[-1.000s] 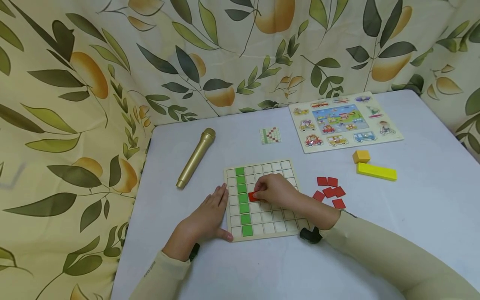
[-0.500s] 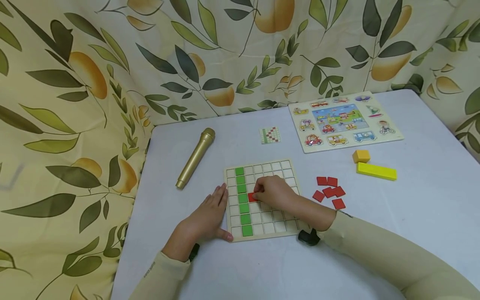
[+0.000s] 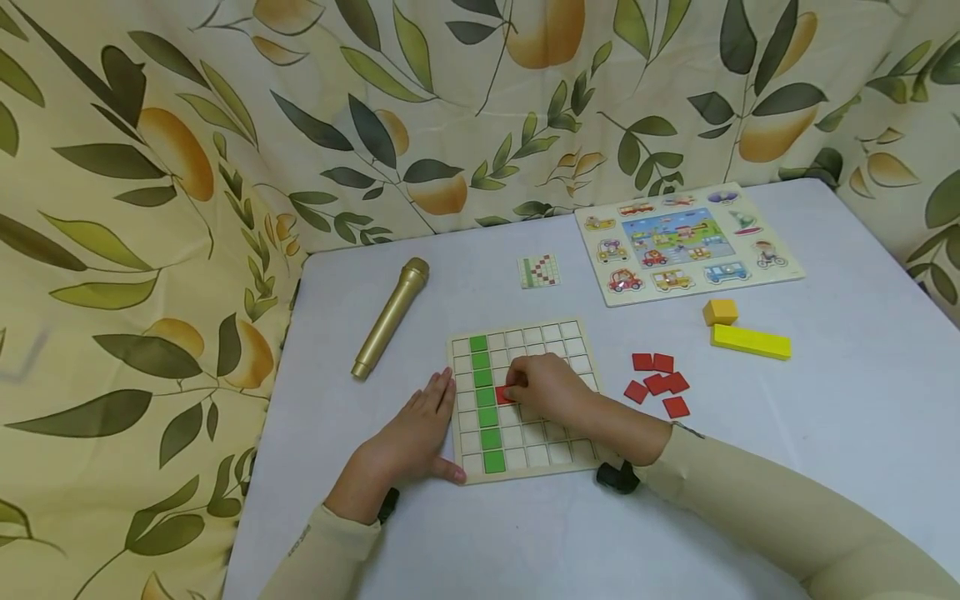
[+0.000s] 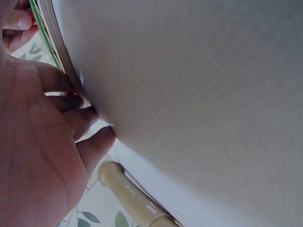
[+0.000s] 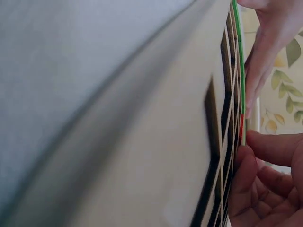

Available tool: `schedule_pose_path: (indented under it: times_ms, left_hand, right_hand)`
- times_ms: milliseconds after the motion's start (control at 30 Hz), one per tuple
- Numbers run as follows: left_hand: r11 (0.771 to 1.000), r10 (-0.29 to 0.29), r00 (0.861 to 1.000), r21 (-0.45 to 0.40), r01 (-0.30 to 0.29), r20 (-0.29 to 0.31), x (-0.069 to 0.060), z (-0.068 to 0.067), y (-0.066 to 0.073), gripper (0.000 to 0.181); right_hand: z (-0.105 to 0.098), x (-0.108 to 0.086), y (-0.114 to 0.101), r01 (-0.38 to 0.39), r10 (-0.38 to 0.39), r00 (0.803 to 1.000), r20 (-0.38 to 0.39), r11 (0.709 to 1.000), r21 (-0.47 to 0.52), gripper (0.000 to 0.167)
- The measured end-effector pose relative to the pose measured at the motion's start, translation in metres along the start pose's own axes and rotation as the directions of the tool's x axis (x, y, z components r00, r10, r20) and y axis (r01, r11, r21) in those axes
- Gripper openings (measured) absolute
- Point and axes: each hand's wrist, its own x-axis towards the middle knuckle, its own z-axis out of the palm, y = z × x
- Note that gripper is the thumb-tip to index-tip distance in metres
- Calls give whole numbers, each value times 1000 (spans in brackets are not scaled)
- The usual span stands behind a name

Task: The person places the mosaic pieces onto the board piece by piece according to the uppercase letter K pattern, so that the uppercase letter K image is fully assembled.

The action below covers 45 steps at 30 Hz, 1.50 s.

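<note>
A wooden grid board (image 3: pixel 517 477) lies on the table, with green square tiles (image 3: pixel 483 397) filling its second column from the left. Beside that column, a red square tile (image 3: pixel 503 395) sits in a middle row, partly covered by fingers. My right hand (image 3: pixel 551 387) pinches this tile with thumb and forefinger; the right wrist view shows the fingertips (image 5: pixel 251 142) close against the red tile (image 5: pixel 242 126). Along the board's left edge rests my left hand (image 3: pixel 412 433), fingers extended and thumb at the near corner. In the left wrist view its fingertips (image 4: pixel 106 135) meet the table.
Several loose red tiles (image 3: pixel 656 384) lie right of the board. Behind it is a small pattern card (image 3: pixel 538 271). A gold microphone (image 3: pixel 392 317) lies at the left, a vehicle puzzle (image 3: pixel 686 287) at the back right, near an orange cube (image 3: pixel 720 312) and a yellow block (image 3: pixel 751 342).
The right hand and wrist have shifted very slightly, with the fingers staying at the red tile. The left hand has kept its place.
</note>
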Motion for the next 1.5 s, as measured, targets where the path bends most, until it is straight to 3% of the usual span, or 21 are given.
schedule_pose_path:
  times_ms: [167, 333, 600, 1033, 1200, 1500]
  left_hand:
    - [1000, 0, 1000, 0, 0, -3, 1, 3, -1, 140]
    - [1000, -3, 1000, 4, 3, -1, 2, 4, -1, 140]
    - [1000, -17, 1000, 3, 17, -4, 0, 5, -2, 141]
    - [1000, -8, 1000, 6, 8, -8, 0, 5, -1, 140]
    - [1000, -9, 1000, 6, 9, -6, 0, 4, 0, 139]
    - [1000, 2, 1000, 4, -2, -15, 0, 3, 0, 139]
  right_hand:
    - [-5, -5, 6, 3, -3, 1000, -8, 1000, 27, 10]
    - [-17, -13, 15, -41, 42, 999, -29, 999, 31, 9]
    - [-45, -24, 34, -98, 99, 993, -67, 995, 21, 12]
    - [-94, -42, 68, -247, 249, 967, -55, 968, 38, 22]
    - [-104, -49, 79, -300, 302, 952, -38, 953, 46, 25]
    - [-112, -59, 94, -329, 330, 944, -26, 944, 20, 33]
